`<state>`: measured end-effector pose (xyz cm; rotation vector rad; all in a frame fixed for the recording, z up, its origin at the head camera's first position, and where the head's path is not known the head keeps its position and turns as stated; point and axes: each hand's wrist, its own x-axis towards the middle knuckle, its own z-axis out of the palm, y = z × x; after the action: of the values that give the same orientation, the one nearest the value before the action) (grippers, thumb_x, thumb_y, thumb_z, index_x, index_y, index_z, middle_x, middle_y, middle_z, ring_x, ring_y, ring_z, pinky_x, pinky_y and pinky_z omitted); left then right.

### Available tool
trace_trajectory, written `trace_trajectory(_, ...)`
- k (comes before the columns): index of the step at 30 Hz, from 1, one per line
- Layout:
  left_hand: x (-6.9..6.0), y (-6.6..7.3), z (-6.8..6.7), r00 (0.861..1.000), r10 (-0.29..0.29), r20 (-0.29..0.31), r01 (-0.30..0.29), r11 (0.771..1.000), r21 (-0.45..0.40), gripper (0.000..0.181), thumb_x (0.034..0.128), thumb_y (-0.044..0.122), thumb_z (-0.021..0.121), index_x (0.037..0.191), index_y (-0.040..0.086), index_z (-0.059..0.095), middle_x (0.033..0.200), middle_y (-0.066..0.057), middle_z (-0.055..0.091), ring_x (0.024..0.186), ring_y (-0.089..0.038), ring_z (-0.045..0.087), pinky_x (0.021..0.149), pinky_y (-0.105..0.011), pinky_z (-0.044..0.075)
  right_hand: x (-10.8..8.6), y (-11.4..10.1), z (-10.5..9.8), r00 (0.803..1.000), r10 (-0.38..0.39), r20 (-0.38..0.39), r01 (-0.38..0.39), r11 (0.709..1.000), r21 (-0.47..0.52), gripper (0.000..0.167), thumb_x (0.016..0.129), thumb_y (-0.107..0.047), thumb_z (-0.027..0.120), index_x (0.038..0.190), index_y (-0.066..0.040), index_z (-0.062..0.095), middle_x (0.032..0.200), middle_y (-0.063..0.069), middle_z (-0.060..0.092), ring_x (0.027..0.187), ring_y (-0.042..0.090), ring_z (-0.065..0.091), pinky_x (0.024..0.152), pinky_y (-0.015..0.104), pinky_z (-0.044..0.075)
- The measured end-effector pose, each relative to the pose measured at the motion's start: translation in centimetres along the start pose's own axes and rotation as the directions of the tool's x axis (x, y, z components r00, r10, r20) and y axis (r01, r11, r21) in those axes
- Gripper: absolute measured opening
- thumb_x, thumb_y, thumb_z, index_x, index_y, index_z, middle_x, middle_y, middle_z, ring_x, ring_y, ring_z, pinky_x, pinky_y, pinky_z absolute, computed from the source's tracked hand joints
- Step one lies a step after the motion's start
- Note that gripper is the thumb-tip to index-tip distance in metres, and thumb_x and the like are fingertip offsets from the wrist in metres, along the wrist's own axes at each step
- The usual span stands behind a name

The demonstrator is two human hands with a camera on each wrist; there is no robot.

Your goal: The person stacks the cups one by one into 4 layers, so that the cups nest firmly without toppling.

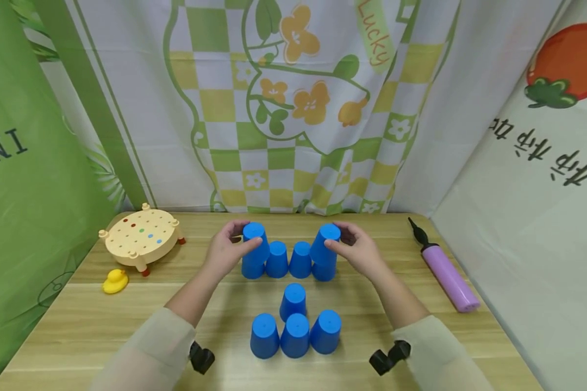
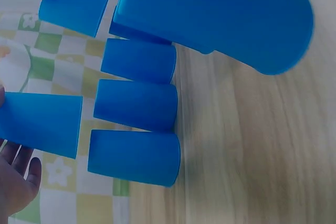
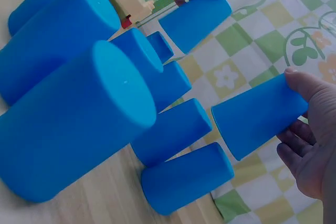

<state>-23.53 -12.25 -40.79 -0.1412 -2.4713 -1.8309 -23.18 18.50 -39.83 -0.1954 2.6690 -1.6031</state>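
My left hand (image 1: 226,248) grips an upside-down blue cup (image 1: 256,241) over the left end of a back row of several blue cups (image 1: 276,260). Over the row's right end, my right hand (image 1: 361,251) holds another blue cup (image 1: 325,244) between thumb and fingers. Both wrist views show a small gap between each held cup (image 2: 39,121) (image 3: 257,114) and the row. Nearer the front edge, a single blue cup (image 1: 293,301) stands behind three side-by-side cups (image 1: 295,336). All standing cups are mouth down.
A round cream pegged stool-like toy (image 1: 142,236) and a yellow duck (image 1: 115,281) lie at the left of the wooden table (image 1: 200,374). A purple pump (image 1: 451,277) with a black nozzle lies at the right. Patterned curtains hang behind.
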Motion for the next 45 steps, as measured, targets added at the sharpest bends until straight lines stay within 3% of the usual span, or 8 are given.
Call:
trace_trajectory(9, 1.7, -0.2, 1.2, 1.000, 0.000, -0.015, 0.000, 1.000, -0.003, 0.055, 0.0863, 0.023, 0.076, 0.133, 0.003, 0.055, 0.134, -0.019, 0.059, 0.126, -0.034, 0.054, 0.109, -0.049, 0.043, 2.0, -0.2, 1.5, 0.999, 0.046, -0.013, -0.047, 0.999, -0.012, 0.061, 0.089, -0.030, 0.072, 0.143, -0.009, 0.049, 0.137, 0.018, 0.056, 0.128, 0.036, 0.052, 0.108, 0.049, 0.044)
trace_trajectory(22, 2.4, -0.3, 2.1, 0.999, -0.040, 0.017, 0.040, 0.999, 0.023, 0.056, 0.0879, 0.028, 0.074, 0.136, 0.007, 0.054, 0.137, -0.018, 0.057, 0.128, -0.035, 0.052, 0.107, -0.051, 0.044, 2.3, -0.2, 1.9, 0.999, 0.047, -0.014, -0.048, 0.999, -0.018, 0.061, 0.090, -0.030, 0.071, 0.144, -0.010, 0.048, 0.139, 0.017, 0.054, 0.131, 0.036, 0.050, 0.110, 0.049, 0.042)
trace_trajectory(32, 2.5, -0.2, 2.1, 1.000, -0.010, 0.027, 0.009, 0.999, 0.036, 0.059, 0.0885, 0.025, 0.073, 0.138, 0.003, 0.050, 0.139, -0.019, 0.055, 0.130, -0.035, 0.051, 0.109, -0.050, 0.043, 2.4, -0.1, 2.0, 0.999, 0.039, -0.005, -0.039, 0.999, -0.021, 0.063, 0.091, -0.029, 0.070, 0.146, -0.010, 0.045, 0.141, 0.018, 0.053, 0.132, 0.035, 0.049, 0.111, 0.049, 0.041)
trace_trajectory(40, 1.8, -0.5, 1.0, 0.999, 0.007, 0.041, -0.009, 0.999, 0.044, 0.066, 0.0883, 0.028, 0.074, 0.143, 0.006, 0.044, 0.149, -0.014, 0.046, 0.141, -0.032, 0.039, 0.118, -0.049, 0.031, 1.8, 0.2, 1.4, 1.000, 0.021, -0.005, -0.021, 0.999, 0.031, 0.066, 0.092, -0.026, 0.068, 0.149, -0.009, 0.039, 0.145, 0.019, 0.048, 0.136, 0.035, 0.045, 0.116, 0.047, 0.036)
trace_trajectory(45, -0.2, -1.0, 0.1, 0.999, 0.009, 0.032, -0.011, 0.998, 0.061, 0.067, 0.0898, 0.026, 0.072, 0.146, 0.008, 0.041, 0.153, -0.012, 0.041, 0.143, -0.035, 0.034, 0.118, -0.053, 0.029, 0.3, 0.7, 0.7, 1.000, -0.004, -0.011, 0.005, 0.999, 0.051, 0.064, 0.093, -0.023, 0.068, 0.148, -0.005, 0.040, 0.144, 0.021, 0.048, 0.136, 0.036, 0.044, 0.116, 0.048, 0.035)
